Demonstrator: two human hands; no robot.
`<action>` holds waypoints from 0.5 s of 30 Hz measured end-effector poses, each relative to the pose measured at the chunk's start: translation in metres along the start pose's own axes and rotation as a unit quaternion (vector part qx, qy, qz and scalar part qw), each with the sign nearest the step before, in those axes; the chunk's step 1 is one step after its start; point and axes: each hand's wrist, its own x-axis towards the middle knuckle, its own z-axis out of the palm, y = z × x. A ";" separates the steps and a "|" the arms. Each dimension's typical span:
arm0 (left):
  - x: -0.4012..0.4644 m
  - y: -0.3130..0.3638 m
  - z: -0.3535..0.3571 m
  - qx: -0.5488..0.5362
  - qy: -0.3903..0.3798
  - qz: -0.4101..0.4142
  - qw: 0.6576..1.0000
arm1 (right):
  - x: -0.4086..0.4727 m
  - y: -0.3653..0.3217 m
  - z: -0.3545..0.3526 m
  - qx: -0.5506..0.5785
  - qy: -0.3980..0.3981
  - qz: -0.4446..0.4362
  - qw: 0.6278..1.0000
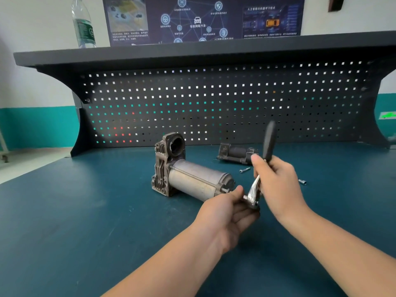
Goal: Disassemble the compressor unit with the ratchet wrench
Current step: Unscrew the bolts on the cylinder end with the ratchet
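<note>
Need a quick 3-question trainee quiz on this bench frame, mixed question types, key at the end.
1. True or false: the right hand holds the ratchet wrench by its dark handle.
2. Multiple choice: the compressor unit is A) lying on its side on the bench B) hanging on the pegboard C) up on the shelf.
3. Short answer: what does the left hand touch?

Key: 1 true. 2 A. 3 The wrench's chrome head, at the compressor's near end.

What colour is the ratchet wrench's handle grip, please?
Black, above the right hand; ratchet wrench shows in the head view.
</note>
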 end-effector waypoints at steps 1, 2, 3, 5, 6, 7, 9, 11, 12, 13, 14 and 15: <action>0.000 0.000 0.001 0.000 0.001 0.000 1.000 | 0.006 0.004 -0.001 0.036 0.009 0.122 0.992; 0.001 -0.001 0.000 0.001 0.001 0.001 1.000 | 0.009 0.008 -0.002 0.077 -0.004 0.239 0.968; 0.001 -0.002 0.000 0.000 0.000 0.003 1.000 | 0.011 0.010 -0.002 0.116 -0.023 0.326 0.938; 0.002 -0.003 0.000 0.000 0.001 0.006 1.000 | 0.010 0.012 -0.001 0.145 -0.036 0.379 0.913; 0.003 -0.004 -0.001 0.001 0.005 0.007 1.000 | 0.009 0.011 0.000 0.125 -0.030 0.336 0.933; 0.003 -0.004 -0.002 0.001 0.010 0.008 1.000 | 0.008 0.011 0.000 0.082 -0.016 0.244 0.966; 0.003 -0.004 -0.004 -0.004 0.017 0.014 1.000 | 0.001 0.001 -0.001 -0.032 0.005 -0.024 0.999; 0.003 -0.003 -0.005 -0.004 0.012 0.019 1.000 | -0.005 -0.005 -0.004 -0.117 -0.056 -0.254 0.959; 0.003 -0.003 -0.005 -0.003 0.006 0.019 1.000 | -0.008 -0.004 -0.005 -0.136 -0.080 -0.318 0.935; 0.002 -0.003 -0.004 -0.004 0.000 0.017 1.000 | -0.010 -0.003 -0.005 -0.139 -0.087 -0.337 0.927; 0.001 -0.004 -0.004 -0.002 -0.001 0.014 1.000 | -0.010 -0.003 -0.004 -0.123 -0.080 -0.314 0.938; 0.000 -0.005 -0.003 -0.001 0.001 0.011 1.000 | -0.009 -0.002 -0.004 -0.093 -0.067 -0.270 0.956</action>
